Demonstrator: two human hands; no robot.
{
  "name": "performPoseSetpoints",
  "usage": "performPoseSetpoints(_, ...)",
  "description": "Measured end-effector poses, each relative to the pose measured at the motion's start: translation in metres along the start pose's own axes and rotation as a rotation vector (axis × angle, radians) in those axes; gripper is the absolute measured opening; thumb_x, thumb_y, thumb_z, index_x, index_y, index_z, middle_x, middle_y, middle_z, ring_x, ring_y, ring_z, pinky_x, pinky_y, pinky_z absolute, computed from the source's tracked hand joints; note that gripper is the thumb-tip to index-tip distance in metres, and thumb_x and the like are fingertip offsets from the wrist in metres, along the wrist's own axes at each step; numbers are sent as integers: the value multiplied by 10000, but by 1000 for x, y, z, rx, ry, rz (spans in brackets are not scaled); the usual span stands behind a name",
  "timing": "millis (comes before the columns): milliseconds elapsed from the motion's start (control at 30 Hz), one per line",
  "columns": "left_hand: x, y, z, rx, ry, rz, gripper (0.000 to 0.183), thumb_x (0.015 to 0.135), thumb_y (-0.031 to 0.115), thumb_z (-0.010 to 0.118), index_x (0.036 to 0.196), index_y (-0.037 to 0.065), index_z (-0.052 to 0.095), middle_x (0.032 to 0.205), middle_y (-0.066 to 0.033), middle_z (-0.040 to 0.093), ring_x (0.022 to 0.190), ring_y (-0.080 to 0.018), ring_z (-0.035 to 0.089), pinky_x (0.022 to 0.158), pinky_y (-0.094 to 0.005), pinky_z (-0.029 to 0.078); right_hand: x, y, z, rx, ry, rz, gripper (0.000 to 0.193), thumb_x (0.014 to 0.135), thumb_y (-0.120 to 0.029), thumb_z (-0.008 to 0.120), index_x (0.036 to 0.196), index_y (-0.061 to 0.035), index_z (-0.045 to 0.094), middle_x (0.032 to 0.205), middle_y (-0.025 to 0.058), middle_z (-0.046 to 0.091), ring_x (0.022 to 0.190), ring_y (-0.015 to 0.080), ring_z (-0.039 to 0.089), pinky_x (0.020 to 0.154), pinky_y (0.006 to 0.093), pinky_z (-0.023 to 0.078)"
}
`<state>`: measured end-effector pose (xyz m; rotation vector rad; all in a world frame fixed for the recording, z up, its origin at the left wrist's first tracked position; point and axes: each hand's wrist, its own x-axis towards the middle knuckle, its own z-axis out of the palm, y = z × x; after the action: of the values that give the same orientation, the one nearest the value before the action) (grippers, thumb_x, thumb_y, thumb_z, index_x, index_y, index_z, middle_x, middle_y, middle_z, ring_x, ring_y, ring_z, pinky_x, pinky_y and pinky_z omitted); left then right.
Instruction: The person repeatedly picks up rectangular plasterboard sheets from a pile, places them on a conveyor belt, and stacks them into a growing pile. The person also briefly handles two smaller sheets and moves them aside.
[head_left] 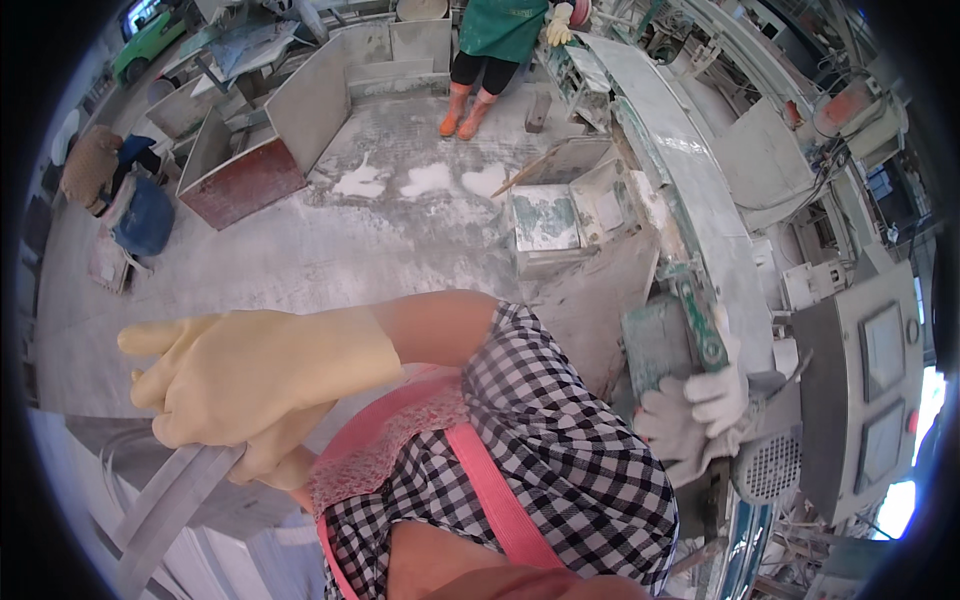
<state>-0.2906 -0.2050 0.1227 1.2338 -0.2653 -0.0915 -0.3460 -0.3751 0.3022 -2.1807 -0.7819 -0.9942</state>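
Note:
My right hand, in a cream rubber glove, reaches across to the left with its fingers curled. Partly hidden below it is my left hand, in a matching glove, with its fingers closed beside the ends of long flat grey strips. The strips come out from under both gloves and slant toward the lower left. Their gripped ends are covered by the gloves, and their material is unclear. Below the hands lie pale, long-edged pieces, blurred toward the rim.
Pale gloves rest by a green lever on the right, near a conveyor and control cabinet. A person in a green apron stands ahead; another bends beside a blue drum. White patches mark the floor.

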Motion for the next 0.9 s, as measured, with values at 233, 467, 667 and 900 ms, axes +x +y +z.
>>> performPoseSetpoints(233, 13, -34, 45, 13, 16, -19, 657, 922, 355, 585, 1469, 93, 334, 1405, -146, 476, 1251, -256, 506, 1064, -431, 410, -18, 45, -45, -22, -24, -1, 371, 501, -338, 744, 707, -85, 568, 728, 14, 500, 912, 212, 466, 860, 374, 336)
performPoseSetpoints(467, 49, -61, 54, 26, 39, -21, 616, 928, 325, 585, 1450, 90, 359, 1396, -137, 481, 1245, -242, 504, 1063, -427, 406, -10, 91, -43, 19, -23, -55, 366, 479, -349, 724, 698, -90, 586, 809, 8, 530, 907, 186, 475, 867, 372, 308)
performPoseSetpoints(667, 121, -96, 53, 32, 48, -1, 581, 933, 300, 585, 1434, 88, 380, 1389, -129, 485, 1240, -230, 503, 1063, -423, 404, 20, 154, -32, -46, -122, -123, 375, 472, -375, 728, 701, -100, 616, 829, -8, 553, 912, 170, 496, 851, 362, 319)
performPoseSetpoints(900, 218, -111, 83, 79, -112, 149, 541, 940, 270, 584, 1415, 85, 405, 1380, -119, 490, 1234, -216, 502, 1063, -419, 401, 63, 227, -44, -264, -163, -65, 401, 519, -459, 731, 673, -110, 608, 716, 7, 613, 770, 185, 577, 766, 322, 376)
